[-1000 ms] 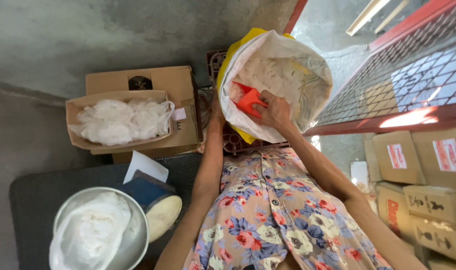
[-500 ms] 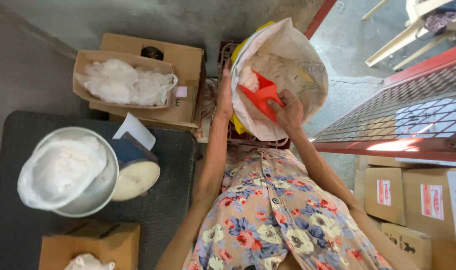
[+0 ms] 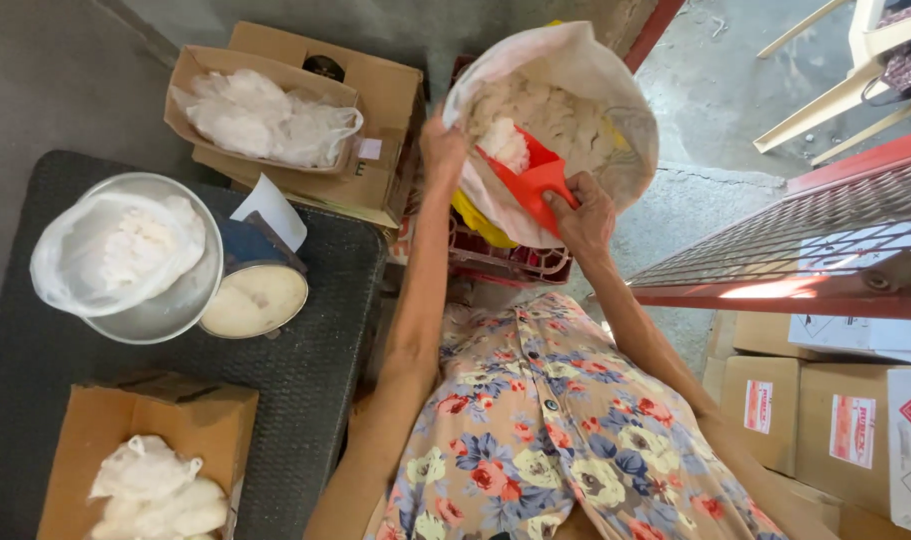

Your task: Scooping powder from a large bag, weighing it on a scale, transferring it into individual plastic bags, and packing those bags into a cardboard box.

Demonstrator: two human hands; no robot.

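My right hand (image 3: 582, 212) grips the handle of an orange-red scoop (image 3: 528, 172) that carries a heap of white flakes inside a big white sack (image 3: 615, 110). The sack leans open towards me on a red crate (image 3: 505, 262), with a yellow liner showing at its lower edge. My left hand (image 3: 441, 148) holds the sack's left rim and keeps its mouth open. On the dark mat to my left stands a metal bowl (image 3: 165, 318) lined with a clear plastic bag (image 3: 115, 250) that holds white flakes.
A round tin with a pale lid (image 3: 254, 298) sits by the bowl. Cardboard boxes with filled plastic bags stand behind the mat (image 3: 275, 120) and at its near corner (image 3: 145, 450). A red metal mesh rack (image 3: 805, 250) and stacked cartons (image 3: 835, 420) are on the right.
The scoop has come up out of the flakes with a load, and my view has swung left and down, so more of the mat and a near box show.
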